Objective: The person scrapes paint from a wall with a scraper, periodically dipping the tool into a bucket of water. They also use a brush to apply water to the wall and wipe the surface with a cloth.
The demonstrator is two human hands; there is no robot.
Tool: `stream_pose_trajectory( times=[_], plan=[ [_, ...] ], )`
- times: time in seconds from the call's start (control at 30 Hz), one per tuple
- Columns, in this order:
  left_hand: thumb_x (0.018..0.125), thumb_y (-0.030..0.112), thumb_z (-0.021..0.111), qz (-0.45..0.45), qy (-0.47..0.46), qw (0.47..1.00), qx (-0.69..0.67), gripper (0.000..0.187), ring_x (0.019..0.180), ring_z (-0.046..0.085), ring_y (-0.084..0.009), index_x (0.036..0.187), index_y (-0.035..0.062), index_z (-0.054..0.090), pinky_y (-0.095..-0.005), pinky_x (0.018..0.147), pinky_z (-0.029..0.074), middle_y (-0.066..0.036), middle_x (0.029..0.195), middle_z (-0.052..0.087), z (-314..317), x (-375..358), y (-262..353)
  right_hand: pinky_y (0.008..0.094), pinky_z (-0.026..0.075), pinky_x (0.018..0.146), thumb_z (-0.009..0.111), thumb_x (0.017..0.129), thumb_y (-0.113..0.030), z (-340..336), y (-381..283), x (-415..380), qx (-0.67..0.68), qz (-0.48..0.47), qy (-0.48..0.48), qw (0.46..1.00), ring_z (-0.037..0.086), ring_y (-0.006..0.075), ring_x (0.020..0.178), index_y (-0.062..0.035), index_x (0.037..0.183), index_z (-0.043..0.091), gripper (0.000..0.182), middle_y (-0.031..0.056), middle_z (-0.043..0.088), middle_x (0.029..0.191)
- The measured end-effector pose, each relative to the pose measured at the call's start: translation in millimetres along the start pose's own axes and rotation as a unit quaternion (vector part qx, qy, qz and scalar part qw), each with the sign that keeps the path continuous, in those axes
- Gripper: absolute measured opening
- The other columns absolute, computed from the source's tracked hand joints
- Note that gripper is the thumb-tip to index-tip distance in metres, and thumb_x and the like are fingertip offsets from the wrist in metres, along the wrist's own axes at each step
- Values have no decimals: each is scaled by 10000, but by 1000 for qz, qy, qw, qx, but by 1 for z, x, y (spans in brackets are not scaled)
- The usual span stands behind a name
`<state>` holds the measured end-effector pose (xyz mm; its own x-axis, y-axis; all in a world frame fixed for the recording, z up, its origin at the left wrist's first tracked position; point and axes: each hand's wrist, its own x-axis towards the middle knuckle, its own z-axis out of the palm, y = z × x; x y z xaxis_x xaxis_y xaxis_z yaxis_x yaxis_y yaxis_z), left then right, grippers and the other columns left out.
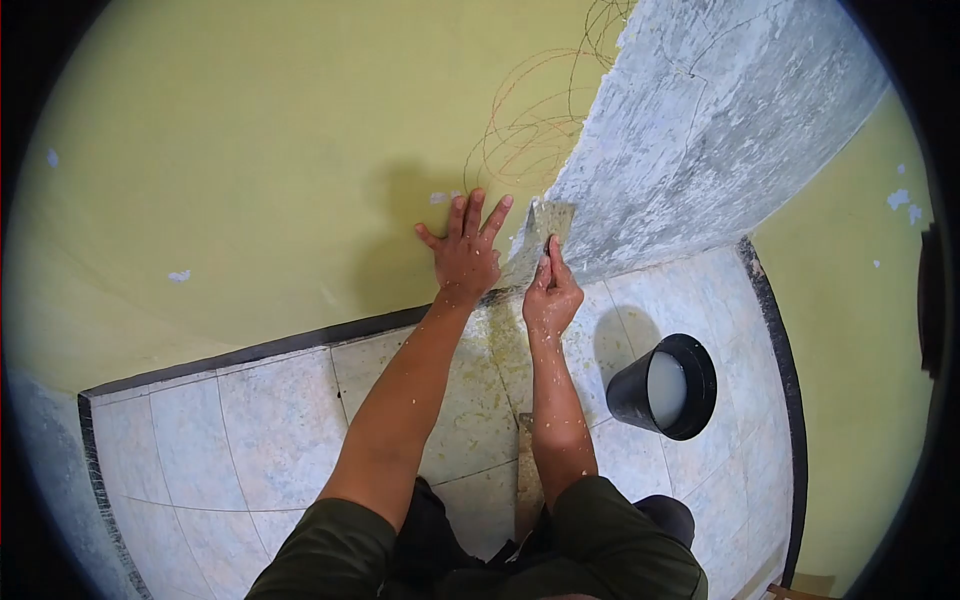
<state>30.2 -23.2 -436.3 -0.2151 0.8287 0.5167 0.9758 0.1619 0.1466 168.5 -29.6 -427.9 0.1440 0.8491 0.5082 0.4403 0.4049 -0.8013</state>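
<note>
My left hand [467,250] lies with spread fingers against the yellow-green painted wall [260,150], just left of the paint's edge. To its right, my right hand [553,290] grips a flat scraper [553,217], its blade against the wall low down, where the paint ends and the bare grey surface [690,130] begins. Small paint flecks stick to both hands and forearms. Thin scribbled lines [530,130] run over the paint above my hands.
A black bucket [630,392] of cloudy liquid stands on the tiled floor [280,430] right of my right forearm. Paint flakes lie on the tiles below the wall. A flat strip [529,470] lies between my arms. Dark skirting [260,350] edges the floor.
</note>
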Motion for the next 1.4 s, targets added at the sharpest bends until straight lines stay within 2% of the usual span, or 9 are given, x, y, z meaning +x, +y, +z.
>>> stream_pose_trajectory(
  times=[0.1, 0.17, 0.63, 0.87, 0.97, 1.1, 1.13, 1.23, 1.4],
  plan=[
    [741, 365, 808, 17, 52, 998, 11, 987, 1540, 45, -326, 1556, 436, 255, -848, 1012, -15, -49, 1681, 64, 9, 4, -1, 276, 522, 738, 593, 981, -71, 10, 4, 4, -2, 17, -4, 1000, 682, 131, 845, -53, 1300, 659, 326, 200, 738, 1081],
    [739, 372, 809, 23, 73, 997, 19, 989, 1539, 44, -326, 1556, 436, 255, -848, 1009, -16, -53, 1682, 53, 12, 1, -4, 341, 506, 624, 604, 947, -57, 17, 6, 21, 25, -138, 102, 985, 627, 222, 637, -98, 1299, 669, 360, 205, 681, 794],
    [706, 406, 820, 15, 19, 1000, 13, 1038, 1537, 43, -349, 1567, 413, 240, -845, 1008, -34, -68, 1683, 51, 5, 1, -2, 315, 506, 633, 605, 928, -31, 2, -5, 15, 9, -42, 52, 998, 647, 193, 652, -87, 1283, 679, 367, 210, 711, 840],
    [688, 390, 827, 16, 33, 999, -1, 1059, 1541, 32, -343, 1570, 411, 241, -837, 1014, -48, -67, 1688, 34, 5, -6, 3, 352, 510, 642, 604, 924, -38, 2, -13, 23, 11, -33, 47, 998, 674, 317, 695, -115, 1290, 677, 381, 233, 695, 859],
    [687, 386, 826, 27, 53, 998, 5, 1051, 1542, 26, -340, 1568, 407, 254, -827, 1023, -64, -65, 1690, 28, 4, -2, 0, 291, 516, 710, 606, 968, -84, -13, -17, 14, -30, 36, -6, 999, 680, 119, 824, -93, 1305, 663, 342, 222, 736, 1039],
    [686, 388, 829, 17, 72, 997, -19, 1050, 1542, 26, -341, 1568, 404, 260, -823, 1026, -69, -71, 1688, 37, 8, 8, -1, 299, 509, 670, 602, 968, -93, -6, -21, 25, -42, -28, 24, 998, 678, 135, 747, -87, 1299, 667, 337, 223, 737, 954],
    [685, 393, 831, 35, 118, 992, -15, 1052, 1542, 29, -341, 1568, 407, 259, -821, 1028, -73, -72, 1688, 44, 9, 1, -1, 397, 465, 579, 624, 931, -74, -6, -29, 35, -51, -43, 39, 997, 580, 335, 583, -123, 1283, 683, 360, 216, 606, 709],
    [695, 400, 825, 4, -17, 1000, -8, 1052, 1539, 50, -340, 1571, 410, 243, -826, 1031, -53, -71, 1684, 74, -9, 1, 1, 403, 467, 586, 628, 929, -78, -6, -24, 29, -28, -66, 58, 996, 596, 342, 597, -122, 1284, 681, 361, 226, 623, 730],
    [712, 392, 814, 10, 31, 999, -7, 1036, 1531, 85, -346, 1570, 410, 235, -841, 1024, 15, -60, 1680, 83, -3, 5, 0, 378, 526, 653, 615, 916, -41, 0, -13, 3, -10, 14, 18, 1000, 691, 330, 706, -116, 1283, 683, 381, 253, 712, 959]
  ],
)
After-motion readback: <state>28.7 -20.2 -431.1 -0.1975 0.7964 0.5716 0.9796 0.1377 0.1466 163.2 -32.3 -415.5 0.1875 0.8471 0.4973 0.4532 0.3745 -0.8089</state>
